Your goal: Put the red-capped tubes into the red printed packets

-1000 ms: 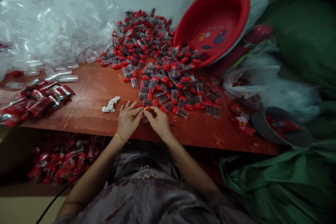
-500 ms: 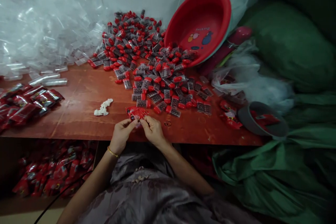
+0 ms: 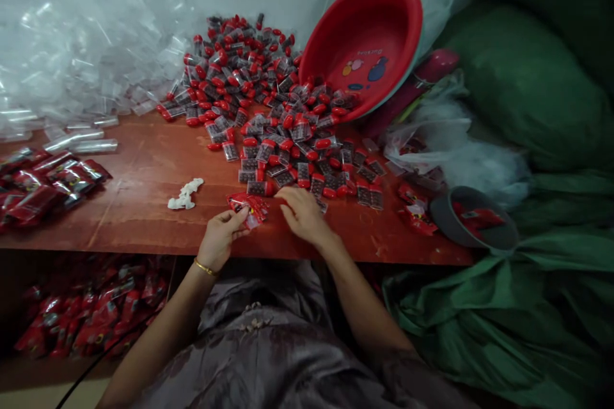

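Note:
My left hand (image 3: 221,236) pinches a small red printed plastic packet (image 3: 254,206) by its lower left edge, just above the table's front part. My right hand (image 3: 303,214) is off the packet, a little to its right. Its fingers are stretched out and apart, with the fingertips by the red cap of a small clear tube (image 3: 258,188) with dark contents. Whether they touch that cap I cannot tell. Beyond both hands spreads a big pile of such red-capped tubes (image 3: 240,86).
A red basin (image 3: 330,45) leans tilted behind the pile. White scraps (image 3: 185,195) lie left of my hands. Filled red packets (image 3: 43,188) and clear empty tubes (image 3: 77,32) are on the left. A grey bowl (image 3: 446,220) stands right; a box of red packets (image 3: 96,313) sits below.
Both hands were together at the packet's near edge. My right hand has let go and moved right and away from me with its fingers opened; my left hand still holds the packet.

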Tool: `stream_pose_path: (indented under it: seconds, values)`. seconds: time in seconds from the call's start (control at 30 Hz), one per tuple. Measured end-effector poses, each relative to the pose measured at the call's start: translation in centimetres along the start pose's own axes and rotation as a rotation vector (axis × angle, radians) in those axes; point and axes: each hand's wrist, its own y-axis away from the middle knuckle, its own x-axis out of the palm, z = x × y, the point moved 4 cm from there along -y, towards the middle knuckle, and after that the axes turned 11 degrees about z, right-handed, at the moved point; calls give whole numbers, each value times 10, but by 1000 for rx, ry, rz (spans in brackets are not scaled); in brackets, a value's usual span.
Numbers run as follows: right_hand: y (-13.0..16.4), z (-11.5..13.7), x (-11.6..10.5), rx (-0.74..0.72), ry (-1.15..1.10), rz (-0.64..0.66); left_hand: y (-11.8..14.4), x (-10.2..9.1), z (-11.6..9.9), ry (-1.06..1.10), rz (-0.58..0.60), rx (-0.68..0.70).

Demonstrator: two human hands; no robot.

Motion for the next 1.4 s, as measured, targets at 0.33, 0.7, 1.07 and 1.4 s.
stream_pose_path:
  seconds: [0.33, 0.7, 1.07, 1.4]
  values:
    - [2, -38, -11, 5, 125, 63, 2, 15, -1, 90, 116, -118]
    - [48, 36, -10, 184, -750, 93, 5, 22, -1, -15, 74, -9]
    - [40, 36, 1, 271, -857, 20, 9, 28, 1, -54, 126, 81]
    - [49, 41, 32, 403, -863, -244, 8, 33, 26, 128, 50, 84]
